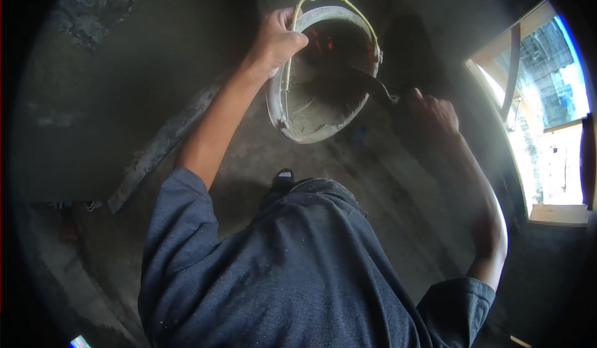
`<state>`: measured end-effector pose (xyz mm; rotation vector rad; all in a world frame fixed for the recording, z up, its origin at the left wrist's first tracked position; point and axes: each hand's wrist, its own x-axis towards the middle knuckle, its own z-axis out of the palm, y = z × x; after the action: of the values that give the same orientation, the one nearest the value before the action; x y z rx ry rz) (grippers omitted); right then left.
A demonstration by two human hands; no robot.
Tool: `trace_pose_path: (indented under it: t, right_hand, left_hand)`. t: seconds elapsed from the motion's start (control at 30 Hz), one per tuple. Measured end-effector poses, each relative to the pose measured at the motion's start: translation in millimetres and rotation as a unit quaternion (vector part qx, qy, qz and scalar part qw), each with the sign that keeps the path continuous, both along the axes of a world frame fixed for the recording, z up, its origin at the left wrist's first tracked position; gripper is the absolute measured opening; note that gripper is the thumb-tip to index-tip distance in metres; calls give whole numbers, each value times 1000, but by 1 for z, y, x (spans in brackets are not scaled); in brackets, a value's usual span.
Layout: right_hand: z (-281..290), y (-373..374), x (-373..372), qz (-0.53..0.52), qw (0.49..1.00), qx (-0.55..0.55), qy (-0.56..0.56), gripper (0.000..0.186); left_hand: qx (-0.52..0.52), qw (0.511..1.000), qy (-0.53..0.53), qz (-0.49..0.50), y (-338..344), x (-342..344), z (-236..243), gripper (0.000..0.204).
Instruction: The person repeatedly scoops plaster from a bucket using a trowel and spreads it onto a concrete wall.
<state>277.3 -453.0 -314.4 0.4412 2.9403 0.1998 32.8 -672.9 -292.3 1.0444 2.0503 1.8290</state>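
My left hand [278,39] grips the near rim of a cement-smeared bucket [298,121] and tilts its mouth toward me. The bucket has a thin wire handle [348,3] arching over the top and wet grey mortar inside. My right hand [433,111] holds a trowel [372,83] whose dark blade reaches into the bucket over its right rim. My dark blue shirt fills the lower middle of the view.
A rough grey concrete floor [385,186] and walls surround me. A plastered wall edge [161,143] runs diagonally at left. A bright window opening [547,118] with a wooden frame is at right. A sandalled foot [283,177] shows below the bucket.
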Motion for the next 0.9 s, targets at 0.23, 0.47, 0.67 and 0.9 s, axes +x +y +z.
trace_pose_path:
  t: [0.23,0.47,0.67,0.9]
  right_hand:
    - [-133,39,69,53,985,-158,46,32]
    - [-151,-38,56,-26,849,-526,30,28]
    - [-144,-79,43,-67,679,-730,-41,37]
    - [-89,-72,37,-168,677,-714,-53,39]
  left_hand:
    - [58,995,-10,-78,20,12,3,17]
    - [10,999,23,-47,13,17,9,16]
    - [2,999,-6,-34,19,12,9,17]
    - [-60,998,32,-16,11,4,7,20]
